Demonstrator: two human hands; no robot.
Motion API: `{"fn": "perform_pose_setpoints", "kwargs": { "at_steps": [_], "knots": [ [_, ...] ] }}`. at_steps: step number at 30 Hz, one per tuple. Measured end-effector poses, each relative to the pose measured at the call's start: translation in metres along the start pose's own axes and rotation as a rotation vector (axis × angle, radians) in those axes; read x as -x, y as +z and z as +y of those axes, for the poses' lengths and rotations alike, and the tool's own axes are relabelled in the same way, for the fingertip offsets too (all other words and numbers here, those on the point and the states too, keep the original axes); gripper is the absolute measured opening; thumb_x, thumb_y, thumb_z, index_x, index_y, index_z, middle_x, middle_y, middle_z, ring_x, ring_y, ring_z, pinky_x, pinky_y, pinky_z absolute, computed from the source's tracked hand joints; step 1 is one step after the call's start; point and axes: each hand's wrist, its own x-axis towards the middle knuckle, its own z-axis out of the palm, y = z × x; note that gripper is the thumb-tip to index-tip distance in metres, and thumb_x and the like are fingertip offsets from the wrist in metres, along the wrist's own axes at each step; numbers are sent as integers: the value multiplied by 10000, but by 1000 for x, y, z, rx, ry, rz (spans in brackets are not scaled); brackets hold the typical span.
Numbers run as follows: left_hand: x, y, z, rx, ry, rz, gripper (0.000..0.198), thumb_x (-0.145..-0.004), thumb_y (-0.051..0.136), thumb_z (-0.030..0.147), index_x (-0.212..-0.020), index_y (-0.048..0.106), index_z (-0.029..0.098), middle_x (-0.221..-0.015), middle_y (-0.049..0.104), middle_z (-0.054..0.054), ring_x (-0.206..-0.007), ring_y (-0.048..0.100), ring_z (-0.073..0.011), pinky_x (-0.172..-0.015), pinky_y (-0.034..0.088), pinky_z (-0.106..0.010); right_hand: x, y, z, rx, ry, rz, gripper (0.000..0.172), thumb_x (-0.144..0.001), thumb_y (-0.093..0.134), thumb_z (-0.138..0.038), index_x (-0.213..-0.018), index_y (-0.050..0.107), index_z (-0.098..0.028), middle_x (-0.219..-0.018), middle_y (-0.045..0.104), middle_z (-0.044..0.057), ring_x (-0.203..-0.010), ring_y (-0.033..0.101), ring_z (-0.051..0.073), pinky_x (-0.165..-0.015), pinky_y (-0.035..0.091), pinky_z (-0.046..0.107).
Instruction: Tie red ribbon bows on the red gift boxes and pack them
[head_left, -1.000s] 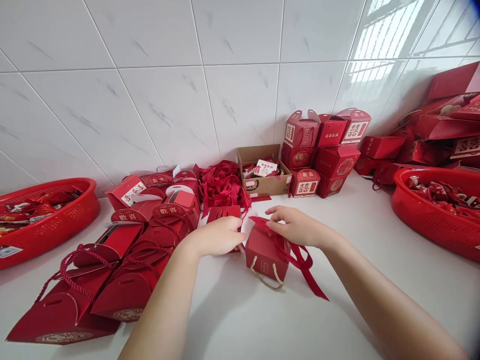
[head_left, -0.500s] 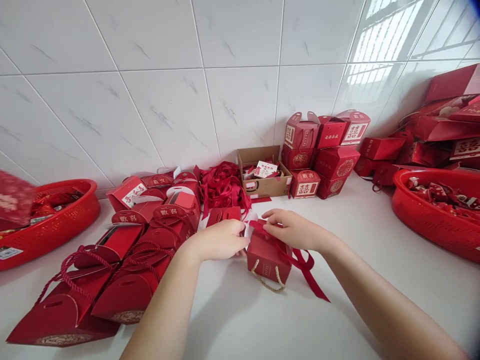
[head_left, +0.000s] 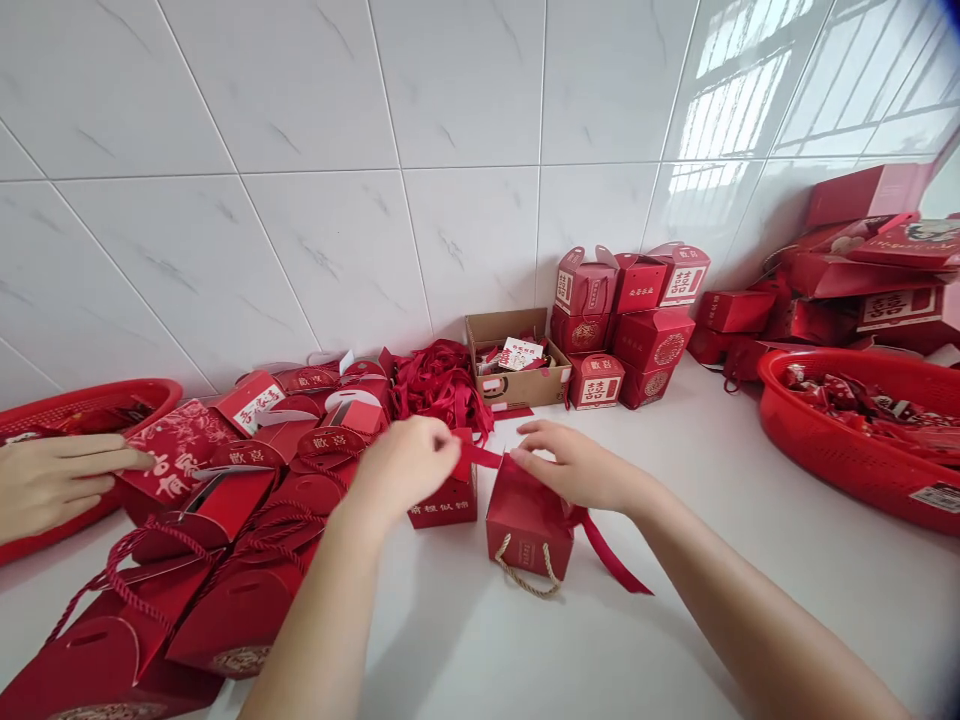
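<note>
A small red gift box [head_left: 529,520] with a rope handle stands on the white counter [head_left: 675,620]. A red ribbon [head_left: 607,555] runs across its top and trails off to the right. My left hand [head_left: 409,462] is closed, pinching the ribbon's left end just above the box. My right hand [head_left: 577,465] rests on the box's top, fingers pressed on the ribbon. A second small red box [head_left: 446,500] stands just behind and left of the first.
Flat red gift bags [head_left: 247,540] lie heaped at the left. Another person's hand [head_left: 52,480] holds a red packet [head_left: 176,455] by a red basket [head_left: 45,415]. A ribbon pile [head_left: 439,380], cardboard box [head_left: 517,360], stacked red boxes [head_left: 630,320] and another basket [head_left: 862,430] line the wall.
My left hand lifted and drew the ribbon end leftward over the box. Another person's hand with a red packet came in at the left. The camera tilted down slightly.
</note>
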Motion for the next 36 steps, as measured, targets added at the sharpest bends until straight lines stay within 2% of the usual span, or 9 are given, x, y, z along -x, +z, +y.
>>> {"fn": "perform_pose_setpoints", "kwargs": {
  "at_steps": [5, 7, 9, 11, 15, 19, 24, 29, 36],
  "knots": [
    [20, -40, -17, -114, -133, 889, 156, -788, 561, 350, -896, 582, 239, -755, 589, -46, -706, 539, -254, -588, 327, -325, 31, -38, 1, 175, 35, 216, 342, -903, 448, -485, -981, 677, -243, -1181, 647, 62, -1089, 587, 256, -813, 480, 359],
    [24, -40, -14, -3, 9, 1013, 192, -792, 572, 330, -954, 560, 229, -802, 579, -26, -725, 563, -223, -647, 398, -323, 40, -49, 5, 251, 109, 170, 337, -876, 482, -499, -966, 686, -247, -1074, 693, 58, -945, 636, 252, -708, 487, 349],
    [23, -26, -4, 122, 174, 836, 157, -831, 526, 312, -951, 566, 219, -858, 606, -25, -756, 594, -195, -700, 446, -304, 42, -50, 12, 334, 214, 71, 365, -851, 514, -509, -936, 710, -213, -1006, 717, 95, -889, 650, 282, -696, 481, 373],
    [20, -3, 9, 161, 275, 425, 176, -870, 448, 251, -977, 583, 217, -945, 652, -43, -853, 619, -194, -746, 461, -289, 40, -44, 19, 354, 310, -69, 403, -825, 545, -524, -904, 729, -174, -980, 723, 139, -875, 659, 320, -710, 483, 401],
    [17, 43, 27, 63, 228, -58, 283, -823, 433, 122, -1037, 601, 198, -1069, 662, -107, -909, 637, -230, -762, 454, -306, 34, -21, 36, 10, 243, -268, 424, -831, 547, -548, -1038, 709, -216, -1077, 711, 104, -965, 657, 309, -777, 509, 393],
    [30, 59, 26, 43, 180, -134, 196, -847, 425, 172, -985, 564, 172, -1105, 608, -165, -889, 625, -256, -739, 447, -331, 40, -2, 47, -382, 94, -276, 457, -868, 532, -528, -1216, 614, -243, -1198, 656, 66, -1103, 600, 269, -934, 482, 401],
    [64, 46, 7, 59, 103, -180, 174, -920, 342, 305, -972, 476, 206, -973, 614, -115, -821, 607, -246, -680, 431, -333, 54, 19, 45, -558, 141, -251, 581, -800, 647, -532, -1294, 522, -252, -1240, 589, 91, -842, 629, 176, -793, 530, 362],
    [90, 37, -14, 302, 19, -260, 287, -915, 357, 492, -865, 452, 226, -786, 549, 1, -733, 527, -192, -685, 402, -309, 64, 34, 44, -712, 278, -228, 496, -730, 726, -531, -1037, 534, -193, -719, 587, -25, -651, 530, 113, -637, 462, 269],
    [102, 57, -28, 794, 49, -380, 292, -830, 567, 469, -792, 467, 198, -843, 493, 9, -832, 485, -168, -811, 397, -310, 69, 40, 42, -845, 116, -277, 365, -800, 654, -510, -784, 553, -159, -740, 553, -29, -679, 486, 95, -682, 386, 253]
  ]
}}
